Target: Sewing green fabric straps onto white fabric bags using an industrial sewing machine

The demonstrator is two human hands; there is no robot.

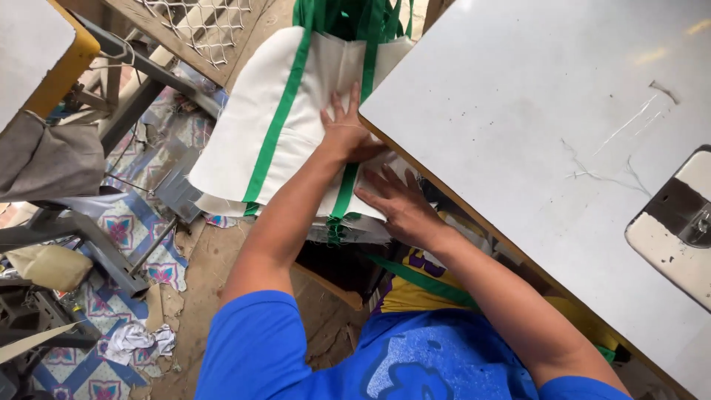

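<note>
Now both hands lie flat, open, on white cloth (289,126); left (344,133), right (400,204)

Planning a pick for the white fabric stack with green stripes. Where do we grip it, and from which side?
Probably the near edge of the white fabric stack, where its green stripe ends, coming from the person's side. That edge overhangs free, so fingers fit under it. The far end runs under hanging green straps, and the white table blocks the right side. Both hands, left and right, rest flat there.
</note>
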